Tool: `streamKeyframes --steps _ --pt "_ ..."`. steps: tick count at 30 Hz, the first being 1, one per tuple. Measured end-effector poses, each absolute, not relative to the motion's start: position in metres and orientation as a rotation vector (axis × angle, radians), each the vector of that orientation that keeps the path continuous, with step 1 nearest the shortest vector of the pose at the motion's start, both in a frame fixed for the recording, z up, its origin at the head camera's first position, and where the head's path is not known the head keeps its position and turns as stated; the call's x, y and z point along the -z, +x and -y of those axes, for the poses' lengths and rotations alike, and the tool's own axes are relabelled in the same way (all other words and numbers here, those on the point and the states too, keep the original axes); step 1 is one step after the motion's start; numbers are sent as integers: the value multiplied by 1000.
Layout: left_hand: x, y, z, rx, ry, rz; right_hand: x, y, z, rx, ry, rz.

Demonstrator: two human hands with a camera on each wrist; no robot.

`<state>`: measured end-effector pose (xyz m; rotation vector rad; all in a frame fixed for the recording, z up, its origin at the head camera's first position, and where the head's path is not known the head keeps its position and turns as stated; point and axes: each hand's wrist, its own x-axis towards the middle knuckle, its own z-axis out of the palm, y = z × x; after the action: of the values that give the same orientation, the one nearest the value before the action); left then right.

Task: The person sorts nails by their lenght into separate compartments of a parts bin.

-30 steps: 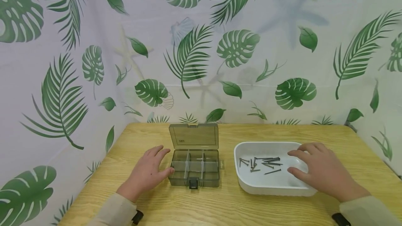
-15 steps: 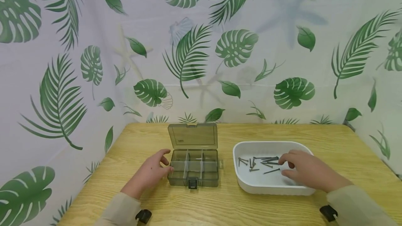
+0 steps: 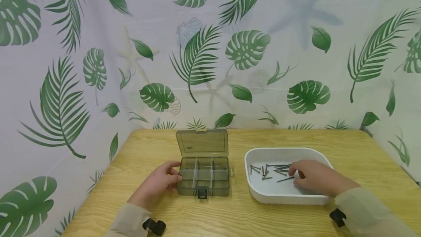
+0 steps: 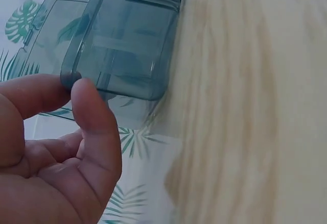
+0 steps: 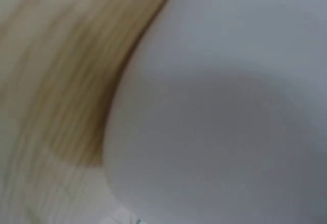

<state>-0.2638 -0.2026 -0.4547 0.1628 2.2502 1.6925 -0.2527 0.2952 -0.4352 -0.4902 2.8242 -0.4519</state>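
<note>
A smoky see-through compartment box (image 3: 204,176) stands with its lid raised in the head view. At its left side wall is my left hand (image 3: 157,182), thumb and forefinger touching it. In the left wrist view the thumb (image 4: 94,106) and forefinger meet the box (image 4: 122,45) at a corner. My right hand (image 3: 320,178) reaches over the right part of a white tray (image 3: 283,198). Its thumb and forefinger are bent down beside thin dark screws (image 3: 277,169), with a small gap between the tips. The right wrist view shows the tray wall (image 5: 204,132) but no fingers.
Both containers stand on a wood-grain table (image 3: 236,215), the box left of the tray with a gap between them. A leaf-patterned cloth (image 3: 210,65) hangs behind the table and along its sides. Black straps (image 3: 154,226) are on both wrists.
My right hand has moved left and down into the tray, up to the screws, its fingers bending closer together. My left hand's fingers have drawn in against the box's side.
</note>
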Motion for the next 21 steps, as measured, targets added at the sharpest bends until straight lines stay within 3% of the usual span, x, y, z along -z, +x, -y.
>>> streamKeyframes --steps 21 --pt "466 -260 206 -1934 135 -1982 445 -251 -289 428 -569 -2817"
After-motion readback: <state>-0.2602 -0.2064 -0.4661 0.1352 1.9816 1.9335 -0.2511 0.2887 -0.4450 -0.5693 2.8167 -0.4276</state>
